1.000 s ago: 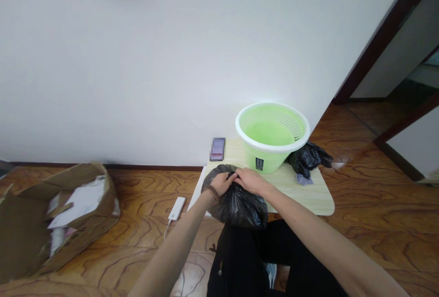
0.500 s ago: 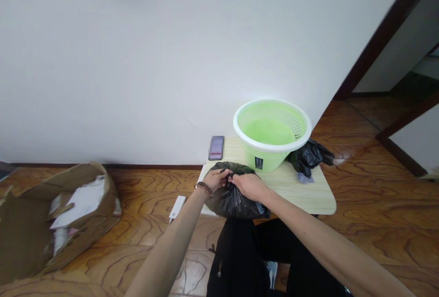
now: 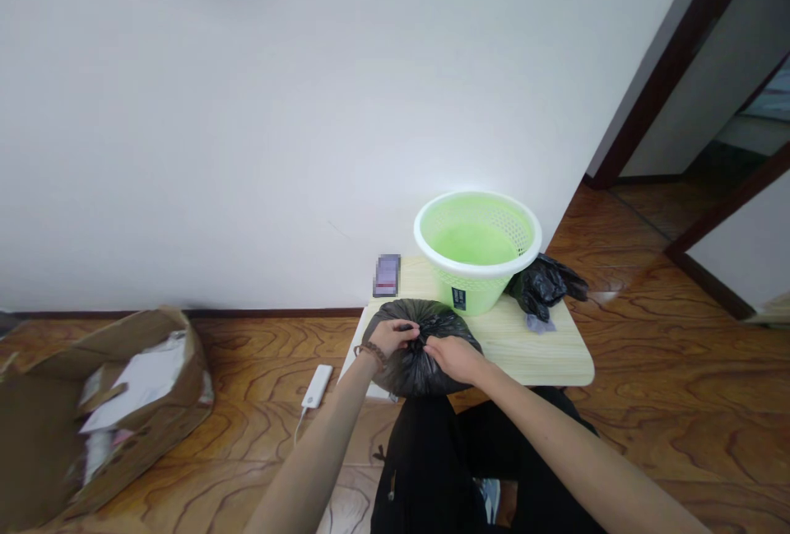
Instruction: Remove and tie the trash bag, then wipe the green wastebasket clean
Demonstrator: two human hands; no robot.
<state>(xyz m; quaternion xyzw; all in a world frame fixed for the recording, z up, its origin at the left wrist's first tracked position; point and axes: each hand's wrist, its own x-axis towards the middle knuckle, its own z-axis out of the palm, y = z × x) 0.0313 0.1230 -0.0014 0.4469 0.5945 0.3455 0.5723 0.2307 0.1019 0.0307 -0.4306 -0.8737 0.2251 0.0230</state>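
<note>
A full black plastic garbage bag rests at the front left of the small light-wood table, its neck gathered in the middle. My left hand, with a beaded bracelet at the wrist, pinches the gathered plastic from the left. From the right, my right hand grips the same gathered top, the fingertips a short way from the left ones. Whether the neck is knotted cannot be made out. Just behind the bag stands a light green basket with a white rim.
A phone lies at the table's back left. Crumpled black plastic bags sit right of the basket. On the wooden floor to the left are a white power strip and an open cardboard box with papers. A wall stands behind the table.
My hands have drawn slightly apart at the bag's gathered neck, and the bag looks rounder. The whole view has shifted a little.
</note>
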